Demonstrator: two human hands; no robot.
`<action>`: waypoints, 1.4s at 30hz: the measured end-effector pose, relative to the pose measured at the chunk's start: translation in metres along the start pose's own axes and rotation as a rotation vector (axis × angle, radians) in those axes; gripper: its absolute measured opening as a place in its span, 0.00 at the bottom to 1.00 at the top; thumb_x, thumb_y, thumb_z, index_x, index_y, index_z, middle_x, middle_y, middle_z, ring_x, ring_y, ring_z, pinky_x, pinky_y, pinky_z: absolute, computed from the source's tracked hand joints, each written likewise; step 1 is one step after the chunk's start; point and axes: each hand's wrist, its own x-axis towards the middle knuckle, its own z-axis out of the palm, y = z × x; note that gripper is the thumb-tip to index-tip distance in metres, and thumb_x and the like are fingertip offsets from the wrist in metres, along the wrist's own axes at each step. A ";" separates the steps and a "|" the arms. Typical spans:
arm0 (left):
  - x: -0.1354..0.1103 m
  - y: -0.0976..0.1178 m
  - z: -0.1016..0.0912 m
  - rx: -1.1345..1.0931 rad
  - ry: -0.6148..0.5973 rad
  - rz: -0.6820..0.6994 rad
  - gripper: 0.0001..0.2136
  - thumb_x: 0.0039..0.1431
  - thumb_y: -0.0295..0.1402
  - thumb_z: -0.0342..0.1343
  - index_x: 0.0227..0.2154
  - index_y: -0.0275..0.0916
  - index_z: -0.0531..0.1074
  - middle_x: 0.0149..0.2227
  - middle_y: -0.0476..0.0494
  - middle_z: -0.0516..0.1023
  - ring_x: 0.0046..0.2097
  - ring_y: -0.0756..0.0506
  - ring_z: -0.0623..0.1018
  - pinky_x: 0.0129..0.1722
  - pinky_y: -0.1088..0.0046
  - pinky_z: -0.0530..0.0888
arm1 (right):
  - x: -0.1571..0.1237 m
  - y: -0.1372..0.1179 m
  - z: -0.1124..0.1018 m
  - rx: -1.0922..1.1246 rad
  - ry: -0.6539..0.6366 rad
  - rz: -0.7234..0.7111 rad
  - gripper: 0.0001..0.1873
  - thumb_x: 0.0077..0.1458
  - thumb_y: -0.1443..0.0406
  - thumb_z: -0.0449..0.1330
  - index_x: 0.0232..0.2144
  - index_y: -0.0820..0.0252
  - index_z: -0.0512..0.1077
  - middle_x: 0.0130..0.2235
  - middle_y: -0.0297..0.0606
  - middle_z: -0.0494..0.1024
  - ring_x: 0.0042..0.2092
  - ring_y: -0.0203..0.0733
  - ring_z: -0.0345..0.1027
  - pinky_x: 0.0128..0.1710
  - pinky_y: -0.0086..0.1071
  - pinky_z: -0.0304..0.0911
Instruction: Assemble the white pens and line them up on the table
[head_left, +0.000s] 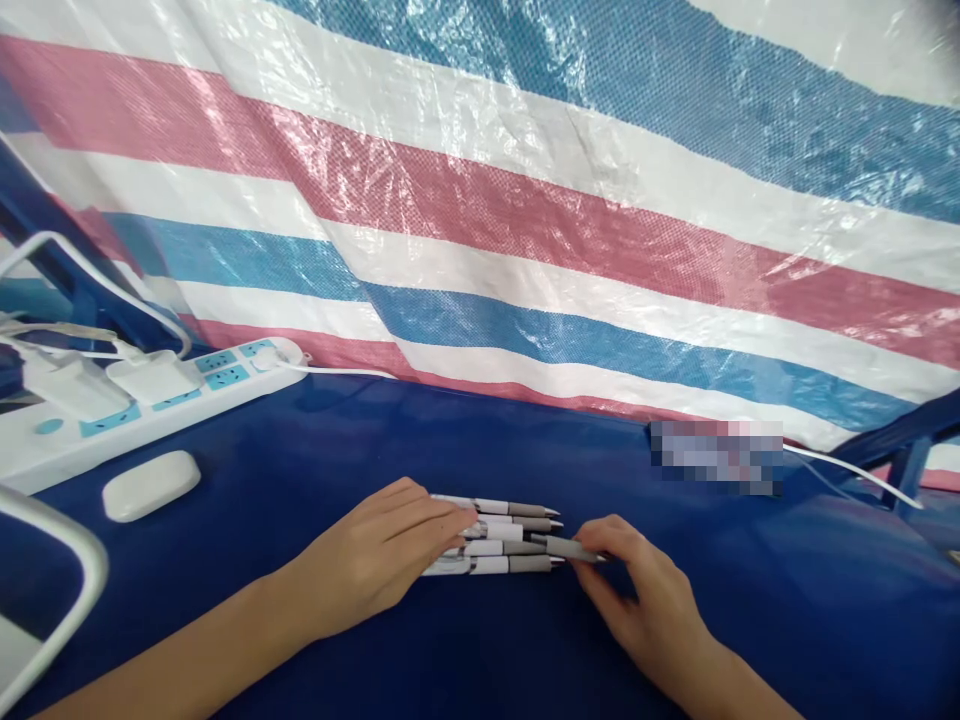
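Note:
Several white pens (491, 564) with grey grips lie side by side, their tips to the right. My left hand (375, 550) lies across their rear ends, fingers together and bent down onto the barrels, holding them. Its thumb is hidden. Between thumb and fingers my right hand (645, 590) pinches the grey front section (574, 548) of one pen by its tip. This section sits at a slight angle, and a dark part shows between it and a white barrel (506, 531). Whether the two still touch I cannot tell.
On the left of the blue tabletop (420, 430) are a white power strip (247, 385) with plugs and a white rounded case (151, 485). A blurred flat object (716, 458) lies at the back right, near a white cable (847, 465). Striped sheeting (525, 210) hangs behind.

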 end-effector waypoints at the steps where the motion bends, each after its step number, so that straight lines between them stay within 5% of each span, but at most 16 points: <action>1: 0.000 -0.001 -0.001 -0.002 -0.003 0.003 0.10 0.68 0.24 0.47 0.48 0.35 0.70 0.40 0.42 0.81 0.37 0.49 0.77 0.39 0.69 0.74 | 0.000 0.000 -0.001 0.008 -0.018 -0.025 0.08 0.62 0.74 0.54 0.41 0.58 0.64 0.37 0.36 0.75 0.37 0.34 0.70 0.38 0.27 0.67; 9: -0.002 0.002 -0.006 0.024 -0.072 0.055 0.11 0.66 0.21 0.48 0.48 0.33 0.70 0.40 0.42 0.81 0.37 0.47 0.77 0.39 0.68 0.74 | 0.003 -0.003 -0.009 -0.073 -0.040 -0.141 0.08 0.64 0.68 0.57 0.46 0.61 0.68 0.29 0.34 0.74 0.29 0.35 0.66 0.30 0.29 0.64; 20: 0.003 0.005 -0.005 0.002 -0.044 0.075 0.11 0.65 0.21 0.49 0.47 0.34 0.71 0.40 0.43 0.81 0.36 0.48 0.78 0.38 0.70 0.75 | 0.001 -0.007 -0.006 0.069 -0.062 0.159 0.05 0.65 0.59 0.54 0.37 0.53 0.65 0.26 0.26 0.74 0.24 0.33 0.68 0.24 0.24 0.63; 23: 0.001 0.006 -0.002 -0.010 -0.032 0.050 0.11 0.66 0.22 0.49 0.47 0.35 0.71 0.40 0.43 0.81 0.37 0.48 0.78 0.40 0.70 0.75 | -0.003 -0.006 -0.006 0.081 -0.053 0.131 0.09 0.65 0.58 0.55 0.33 0.53 0.62 0.26 0.26 0.73 0.25 0.33 0.67 0.25 0.25 0.63; 29: -0.009 0.000 0.000 0.004 -0.021 -0.019 0.13 0.66 0.23 0.48 0.50 0.35 0.70 0.41 0.41 0.80 0.40 0.47 0.78 0.45 0.69 0.75 | -0.003 -0.005 -0.008 0.103 -0.168 0.094 0.03 0.67 0.65 0.51 0.40 0.52 0.65 0.36 0.32 0.77 0.34 0.35 0.73 0.33 0.26 0.67; 37: 0.006 0.008 -0.008 0.025 -0.063 0.047 0.11 0.66 0.22 0.47 0.46 0.35 0.72 0.38 0.43 0.81 0.37 0.48 0.79 0.41 0.71 0.76 | 0.008 -0.010 -0.012 -0.094 -0.078 -0.076 0.11 0.67 0.65 0.51 0.32 0.58 0.68 0.23 0.31 0.71 0.23 0.34 0.63 0.23 0.27 0.59; 42: 0.003 0.006 -0.003 0.025 -0.041 -0.024 0.12 0.69 0.25 0.43 0.46 0.37 0.72 0.39 0.44 0.81 0.38 0.50 0.79 0.44 0.72 0.75 | 0.005 -0.012 -0.006 -0.105 -0.089 -0.018 0.07 0.68 0.63 0.50 0.44 0.59 0.65 0.31 0.35 0.73 0.29 0.35 0.68 0.28 0.26 0.65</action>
